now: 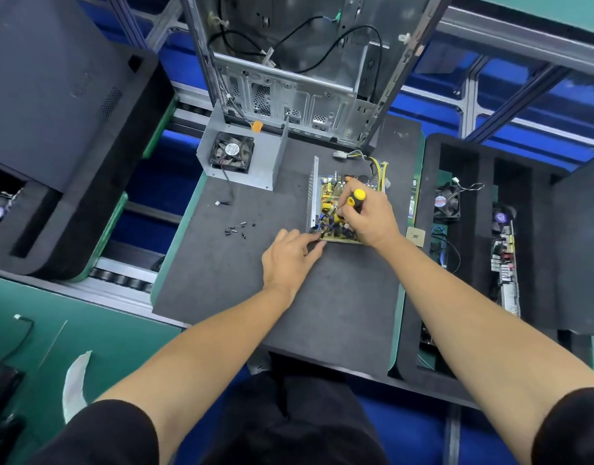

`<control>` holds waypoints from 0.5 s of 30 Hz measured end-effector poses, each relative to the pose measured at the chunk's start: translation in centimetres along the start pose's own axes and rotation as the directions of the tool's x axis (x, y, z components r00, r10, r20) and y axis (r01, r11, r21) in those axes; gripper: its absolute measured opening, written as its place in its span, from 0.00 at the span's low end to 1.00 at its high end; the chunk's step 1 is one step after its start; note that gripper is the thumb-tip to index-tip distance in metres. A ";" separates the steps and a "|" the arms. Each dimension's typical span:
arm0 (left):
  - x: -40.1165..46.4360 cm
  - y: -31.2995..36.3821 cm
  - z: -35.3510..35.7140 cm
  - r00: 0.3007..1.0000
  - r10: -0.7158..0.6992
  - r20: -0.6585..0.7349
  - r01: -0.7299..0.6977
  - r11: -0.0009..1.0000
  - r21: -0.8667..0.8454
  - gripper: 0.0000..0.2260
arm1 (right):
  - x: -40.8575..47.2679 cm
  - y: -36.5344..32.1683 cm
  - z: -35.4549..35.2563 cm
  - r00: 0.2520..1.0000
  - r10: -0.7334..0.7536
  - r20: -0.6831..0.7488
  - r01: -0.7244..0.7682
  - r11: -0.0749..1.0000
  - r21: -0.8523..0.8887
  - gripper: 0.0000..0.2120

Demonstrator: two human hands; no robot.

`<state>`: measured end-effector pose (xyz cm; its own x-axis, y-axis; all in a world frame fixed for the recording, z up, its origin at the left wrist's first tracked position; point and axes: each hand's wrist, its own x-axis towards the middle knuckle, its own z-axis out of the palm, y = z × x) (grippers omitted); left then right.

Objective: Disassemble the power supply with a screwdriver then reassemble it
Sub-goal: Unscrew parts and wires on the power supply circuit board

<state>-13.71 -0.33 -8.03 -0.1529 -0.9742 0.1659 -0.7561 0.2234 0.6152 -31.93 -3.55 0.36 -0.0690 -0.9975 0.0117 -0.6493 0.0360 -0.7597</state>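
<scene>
The opened power supply base point(313, 196), a grey metal tray with a yellow circuit board point(330, 193), lies on the dark foam mat point(255, 270). My right hand point(369, 216) grips a yellow and black screwdriver point(351, 203), its tip down at the board's near left corner. My left hand point(288, 256) rests on the mat, its fingertips touching that same corner. The removed cover point(265, 156) with its black fan point(232, 152) sits to the left. Several small black screws point(236, 228) lie loose on the mat.
An empty metal computer case point(299, 78) stands at the mat's far edge. Black foam trays flank the mat: the right one point(433, 280) holds fans and boards, the left one point(87, 236) carries a dark case. A yellow cable bundle point(377, 166) trails from the board.
</scene>
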 end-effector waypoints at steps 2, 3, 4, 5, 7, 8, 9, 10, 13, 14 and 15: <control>0.0 0.1 0.2 0.999 -0.035 -0.020 0.034 0.999 -0.016 0.08 | -0.1 0.0 0.1 1.000 -0.006 -0.007 0.006 1.000 0.001 0.04; 0.0 0.1 0.3 0.998 -0.049 -0.030 0.048 0.999 -0.022 0.07 | -0.1 -0.1 0.1 1.000 -0.010 -0.009 0.010 1.000 0.002 0.05; 0.0 0.1 0.4 0.997 -0.062 -0.038 0.061 0.998 -0.025 0.07 | -0.1 -0.1 0.1 1.000 -0.010 -0.011 0.011 1.000 0.003 0.05; -0.1 0.2 0.5 0.996 -0.074 -0.043 0.073 0.997 -0.025 0.07 | -0.1 -0.1 0.1 1.000 -0.007 -0.012 0.007 1.000 0.005 0.04; -0.2 0.2 0.7 0.995 -0.082 -0.055 0.081 0.996 -0.021 0.07 | -0.1 0.0 0.1 1.000 0.001 -0.013 -0.001 1.000 0.007 0.04; -0.2 0.2 0.9 0.995 -0.079 -0.063 0.078 0.997 -0.020 0.07 | -0.1 0.0 0.1 1.000 0.002 -0.011 -0.002 1.000 0.009 0.04; -0.2 0.2 1.0 0.995 -0.076 -0.071 0.075 0.997 -0.019 0.07 | -0.1 0.1 0.2 1.000 -0.001 -0.005 0.001 1.000 0.009 0.04; -0.1 0.2 1.1 0.994 -0.077 -0.076 0.076 0.997 -0.017 0.07 | -0.1 0.1 0.2 1.000 -0.008 0.000 0.008 1.000 0.007 0.04; -0.2 0.2 1.2 0.993 -0.077 -0.087 0.077 0.997 -0.005 0.07 | -0.1 0.1 0.1 1.000 -0.019 0.005 0.019 1.000 0.004 0.05; -0.2 0.2 1.2 0.993 -0.075 -0.089 0.076 0.997 0.002 0.06 | -0.1 0.1 0.2 1.000 -0.018 0.008 0.018 1.000 0.002 0.04; -0.2 0.2 1.2 0.993 -0.074 -0.091 0.075 0.997 0.010 0.06 | -0.1 0.2 0.2 1.000 -0.015 0.012 0.015 1.000 -0.005 0.04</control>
<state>-14.57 -0.14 -8.91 -0.0380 -0.9811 0.1897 -0.7718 0.1494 0.6181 -31.90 -3.49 0.09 -0.0504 -0.9986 0.0152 -0.6543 0.0215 -0.7560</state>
